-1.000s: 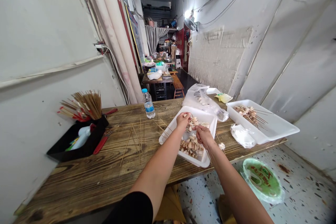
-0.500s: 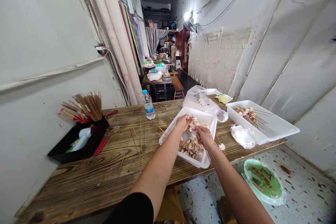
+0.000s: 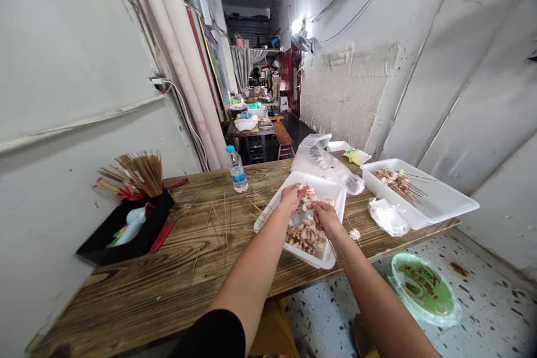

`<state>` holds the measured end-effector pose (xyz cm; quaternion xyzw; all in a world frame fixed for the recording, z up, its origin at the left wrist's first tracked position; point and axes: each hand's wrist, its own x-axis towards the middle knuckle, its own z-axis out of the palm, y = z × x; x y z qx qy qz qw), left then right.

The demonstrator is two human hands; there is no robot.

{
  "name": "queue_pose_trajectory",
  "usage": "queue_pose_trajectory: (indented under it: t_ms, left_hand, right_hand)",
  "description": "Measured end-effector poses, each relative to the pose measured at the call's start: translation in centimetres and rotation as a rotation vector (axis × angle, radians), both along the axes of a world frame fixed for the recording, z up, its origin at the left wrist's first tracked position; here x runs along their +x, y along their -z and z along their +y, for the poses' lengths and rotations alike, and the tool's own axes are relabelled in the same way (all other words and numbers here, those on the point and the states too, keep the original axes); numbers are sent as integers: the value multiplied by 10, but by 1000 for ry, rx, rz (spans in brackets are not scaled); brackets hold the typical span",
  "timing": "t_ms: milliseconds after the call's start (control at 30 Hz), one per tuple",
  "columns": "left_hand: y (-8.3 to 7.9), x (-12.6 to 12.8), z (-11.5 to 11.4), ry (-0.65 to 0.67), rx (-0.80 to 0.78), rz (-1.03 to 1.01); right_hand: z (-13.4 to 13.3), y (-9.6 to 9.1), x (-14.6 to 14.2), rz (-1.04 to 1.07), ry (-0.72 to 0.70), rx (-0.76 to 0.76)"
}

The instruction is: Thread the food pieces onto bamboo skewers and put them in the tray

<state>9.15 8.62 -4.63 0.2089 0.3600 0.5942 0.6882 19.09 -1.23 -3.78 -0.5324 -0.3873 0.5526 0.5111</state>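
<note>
Both hands work over a white tray (image 3: 268, 215) on the wooden table. In its far part my left hand (image 3: 292, 198) has its fingers closed at a pale mushroom piece (image 3: 309, 196). Close by on the right, my right hand (image 3: 326, 217) is pinched shut, and a thin wooden skewer seems to run through its grip, mostly hidden by the fingers. A heap of brownish-white mushroom pieces (image 3: 305, 236) lies in the near part of the tray, below the hands. A few bare skewers (image 3: 259, 207) rest across the tray's left rim.
Loose skewers (image 3: 215, 232) lie left of the tray, with a water bottle (image 3: 238, 170) behind. A black box (image 3: 121, 235) holds bundled sticks. Right are a plastic bag (image 3: 319, 159), a second white tray (image 3: 444, 196) with filled skewers and a green-lined bin (image 3: 423, 291). A person sits far back.
The view has shifted very slightly. Both hands keep nearly the same place and grip over the tray.
</note>
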Motion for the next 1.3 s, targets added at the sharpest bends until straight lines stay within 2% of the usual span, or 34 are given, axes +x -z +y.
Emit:
queue_pose_trajectory:
  t_ms: [233,433,933,1300]
  left_hand:
    - [4,2,2,-126,3,78]
    - [4,2,2,-128,17,196]
    - [6,2,5,-78,65,143]
    - [4,1,4,-131,59,177]
  right_hand:
    - [0,1,0,-43,-53,-16]
    - [-2,0,-1,-94,-94,-40]
    - [-1,-1,-3,-205,-88,-85]
    - [2,3,-4,-287,-59,-69]
